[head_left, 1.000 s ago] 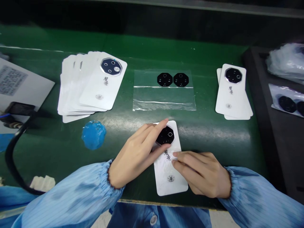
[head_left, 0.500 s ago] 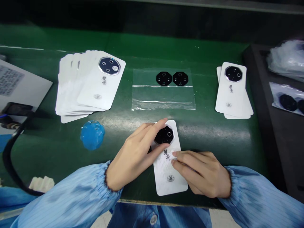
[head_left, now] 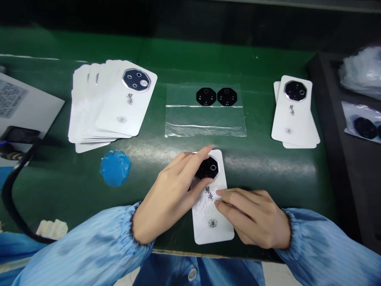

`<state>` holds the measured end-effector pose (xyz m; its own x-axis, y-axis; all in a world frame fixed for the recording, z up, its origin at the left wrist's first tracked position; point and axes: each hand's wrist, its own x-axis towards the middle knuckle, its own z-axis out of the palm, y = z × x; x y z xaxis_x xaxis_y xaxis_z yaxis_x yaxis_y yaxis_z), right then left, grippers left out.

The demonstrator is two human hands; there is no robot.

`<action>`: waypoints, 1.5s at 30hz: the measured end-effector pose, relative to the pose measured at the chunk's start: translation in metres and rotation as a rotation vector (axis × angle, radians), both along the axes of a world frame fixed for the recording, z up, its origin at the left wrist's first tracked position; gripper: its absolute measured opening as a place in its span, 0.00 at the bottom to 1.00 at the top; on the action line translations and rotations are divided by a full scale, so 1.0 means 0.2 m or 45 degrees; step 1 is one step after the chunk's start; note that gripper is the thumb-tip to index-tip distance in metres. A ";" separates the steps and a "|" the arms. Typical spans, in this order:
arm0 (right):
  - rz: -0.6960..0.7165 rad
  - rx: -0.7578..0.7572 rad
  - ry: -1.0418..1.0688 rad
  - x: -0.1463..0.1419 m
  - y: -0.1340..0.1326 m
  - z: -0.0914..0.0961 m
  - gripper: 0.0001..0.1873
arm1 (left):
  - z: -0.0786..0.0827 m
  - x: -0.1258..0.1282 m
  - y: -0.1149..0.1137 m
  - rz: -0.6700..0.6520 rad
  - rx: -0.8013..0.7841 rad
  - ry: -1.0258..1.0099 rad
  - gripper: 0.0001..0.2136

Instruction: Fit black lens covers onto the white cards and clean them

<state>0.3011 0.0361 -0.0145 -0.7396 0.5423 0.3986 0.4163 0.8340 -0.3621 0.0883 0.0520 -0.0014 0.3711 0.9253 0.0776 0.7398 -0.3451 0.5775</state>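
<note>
A white phone back cover (head_left: 212, 235) lies in front of me, its dark octagonal camera panel (head_left: 212, 168) at the far end. My left hand (head_left: 175, 190) arches over the cover's upper left. Its thumb and index finger rest on either side of the camera panel, gripping the cover. My right hand (head_left: 254, 214) is closed, thumb and fingertips pinched just right of the black lettering on the cover. What the pinch holds is too small to make out. The cover's surface looks wrinkled and glossy to the left of the lettering.
A fanned stack of white back covers (head_left: 119, 115) lies left; a smaller pair (head_left: 293, 119) lies right. Between them, two black octagonal panels (head_left: 216, 97) lie on a clear plastic bag (head_left: 205, 119). A blue round piece (head_left: 115, 168), black cable (head_left: 8, 202) and dark tray (head_left: 324, 119) flank the workspace.
The view has shifted slightly. Both hands keep nearly the same places on the back cover, and nothing has been picked up or let go.
</note>
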 end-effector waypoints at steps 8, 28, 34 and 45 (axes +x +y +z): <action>0.000 0.002 -0.021 0.00 0.00 0.00 0.13 | 0.01 0.01 -0.01 0.004 0.017 0.029 0.28; -0.012 -0.077 0.019 -0.01 0.00 0.02 0.15 | -0.01 0.02 -0.01 0.034 0.072 0.016 0.24; -0.035 -0.118 0.034 -0.01 0.00 0.03 0.15 | 0.00 0.03 0.00 0.012 0.067 0.004 0.24; -0.028 -0.159 0.034 -0.01 0.01 0.03 0.16 | 0.01 0.02 0.00 0.003 -0.004 -0.009 0.24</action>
